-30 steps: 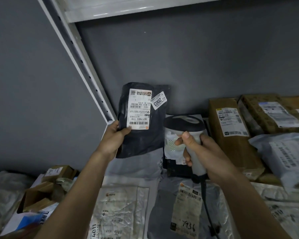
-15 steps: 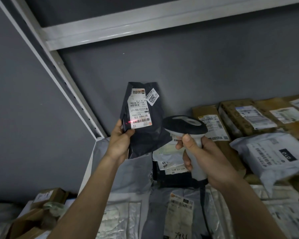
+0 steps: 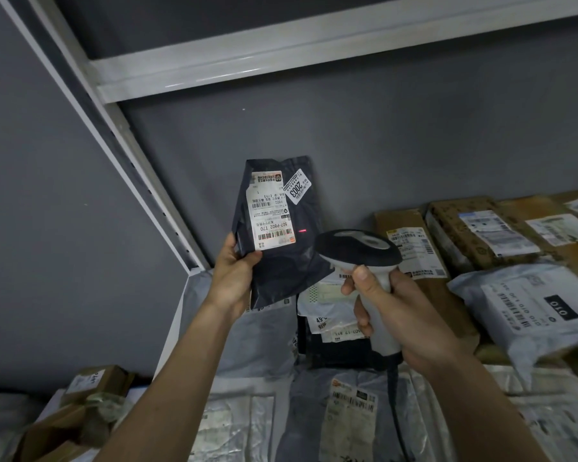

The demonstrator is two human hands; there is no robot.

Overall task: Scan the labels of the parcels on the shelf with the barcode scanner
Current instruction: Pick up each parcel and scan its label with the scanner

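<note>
We hold the black poly mailer (image 3: 281, 238) upright in our left hand (image 3: 232, 278), thumb pressed on its front just below the white shipping label (image 3: 270, 213); a small tag reading 2003 (image 3: 296, 191) sits beside that label; a red scan dot (image 3: 302, 231) falls on the black film just right of the label — not on the barcode. Our right hand (image 3: 401, 315) wraps the barcode scanner (image 3: 359, 253) by its grip, the head aimed at the mailer; cardboard boxes (image 3: 481, 228) and grey bags (image 3: 531, 301) lie on the shelf behind.
</note>
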